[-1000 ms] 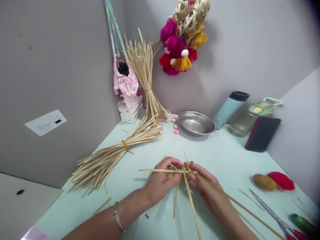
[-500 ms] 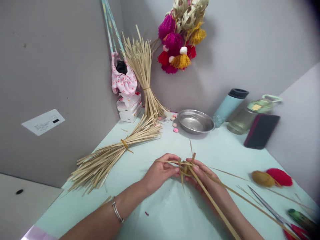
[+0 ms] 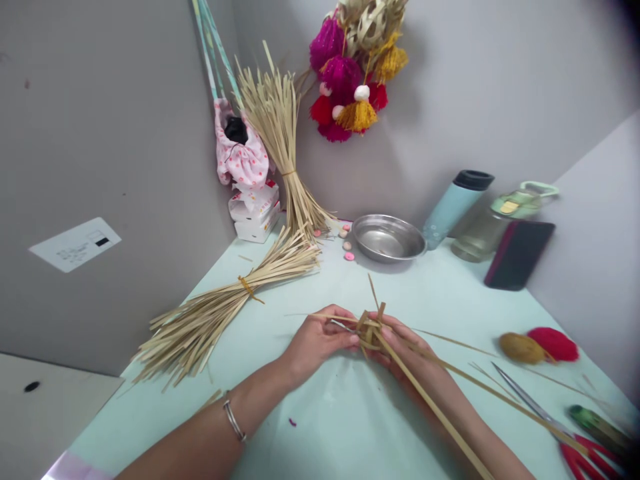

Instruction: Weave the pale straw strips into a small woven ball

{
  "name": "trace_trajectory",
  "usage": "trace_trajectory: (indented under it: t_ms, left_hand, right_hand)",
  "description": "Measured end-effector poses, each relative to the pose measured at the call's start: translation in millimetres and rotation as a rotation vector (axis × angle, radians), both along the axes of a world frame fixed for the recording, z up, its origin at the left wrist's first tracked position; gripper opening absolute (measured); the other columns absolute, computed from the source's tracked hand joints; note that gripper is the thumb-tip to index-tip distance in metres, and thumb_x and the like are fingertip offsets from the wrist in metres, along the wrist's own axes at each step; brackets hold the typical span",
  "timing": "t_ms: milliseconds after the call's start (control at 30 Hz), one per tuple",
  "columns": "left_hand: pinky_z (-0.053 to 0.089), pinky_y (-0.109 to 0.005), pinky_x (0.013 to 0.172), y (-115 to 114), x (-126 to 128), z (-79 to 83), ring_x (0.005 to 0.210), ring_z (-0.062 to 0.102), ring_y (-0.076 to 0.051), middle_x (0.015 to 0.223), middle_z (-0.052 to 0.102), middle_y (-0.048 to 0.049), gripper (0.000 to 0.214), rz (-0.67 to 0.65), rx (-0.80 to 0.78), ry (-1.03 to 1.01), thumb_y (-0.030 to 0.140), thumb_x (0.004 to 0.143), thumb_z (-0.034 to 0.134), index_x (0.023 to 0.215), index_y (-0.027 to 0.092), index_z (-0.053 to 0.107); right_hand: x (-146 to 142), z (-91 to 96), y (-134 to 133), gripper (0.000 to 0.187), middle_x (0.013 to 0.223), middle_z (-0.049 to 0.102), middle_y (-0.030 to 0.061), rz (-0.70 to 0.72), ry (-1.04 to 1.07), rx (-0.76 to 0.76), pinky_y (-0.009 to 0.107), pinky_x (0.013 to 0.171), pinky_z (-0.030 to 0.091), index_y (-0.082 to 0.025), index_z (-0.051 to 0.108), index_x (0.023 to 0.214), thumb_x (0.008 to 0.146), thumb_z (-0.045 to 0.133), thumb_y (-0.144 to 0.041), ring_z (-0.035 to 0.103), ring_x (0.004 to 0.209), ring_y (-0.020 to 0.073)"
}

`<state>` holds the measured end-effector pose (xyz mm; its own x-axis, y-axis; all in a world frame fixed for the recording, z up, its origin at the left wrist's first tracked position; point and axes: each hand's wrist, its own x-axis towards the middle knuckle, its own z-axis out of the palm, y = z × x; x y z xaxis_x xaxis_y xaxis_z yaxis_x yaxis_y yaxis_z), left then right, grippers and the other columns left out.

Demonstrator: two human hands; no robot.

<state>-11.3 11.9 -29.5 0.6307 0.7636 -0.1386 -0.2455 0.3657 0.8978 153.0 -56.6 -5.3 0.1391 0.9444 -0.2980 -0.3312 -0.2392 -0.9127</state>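
Between my two hands is a small piece woven from flat straw strips (image 3: 369, 331), with loose strip ends sticking out on several sides. My left hand (image 3: 320, 340) pinches its left side, thumb and fingers closed on the strips. On the other side, my right hand (image 3: 407, 350) grips the weave, its thumb on the front and its other fingers partly hidden behind. Two long strips run from the piece over my right forearm toward the lower right. A metal bracelet (image 3: 234, 420) circles my left wrist.
A bundle of straw strips (image 3: 230, 300) lies at left; another bundle (image 3: 285, 153) stands in the corner. Behind are a metal bowl (image 3: 389, 238), a blue tumbler (image 3: 456, 207), a green bottle (image 3: 487, 230) and a phone (image 3: 520, 256). Yarn balls (image 3: 553, 343) and red-handled scissors (image 3: 545, 417) lie at right.
The view has shifted slightly. A strip end that hung down in front of the weave now appears raised near its top. Both hands still hold the piece in about the same place.
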Motion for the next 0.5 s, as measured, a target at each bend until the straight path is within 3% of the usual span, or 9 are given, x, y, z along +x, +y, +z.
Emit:
trace_trajectory:
  t_ms: [333, 500]
  left_hand:
    - [0.053, -0.03, 0.078, -1.2, 0.1, 2.5, 0.074, 0.065, -0.013, 0.081, 0.068, -0.0011, 0.036, 0.05, 0.005, 0.059, 0.031, 0.064, 0.083, 0.088, 0.015, 0.061]
    - [0.052, -0.031, 0.078, -1.2, 0.3, -0.7, 0.074, 0.066, -0.014, 0.084, 0.068, -0.0028, 0.039, 0.017, -0.009, 0.041, 0.033, 0.067, 0.081, 0.095, 0.016, 0.06]
  right_hand:
    - [2.6, -0.5, 0.6, 0.043, 0.108, 0.076, 0.0102, 0.034, -0.016, -0.027, 0.046, 0.093, 0.052, -0.022, 0.071, 0.11, 0.074, 0.078, -0.045, 0.07, 0.1, 0.031]
    - [2.7, 0.8, 0.3, 0.041, 0.108, 0.076, 0.0094, 0.07, -0.005, -0.021, 0.046, 0.089, 0.053, -0.023, 0.071, 0.111, 0.078, 0.075, -0.047, 0.071, 0.097, 0.0295]
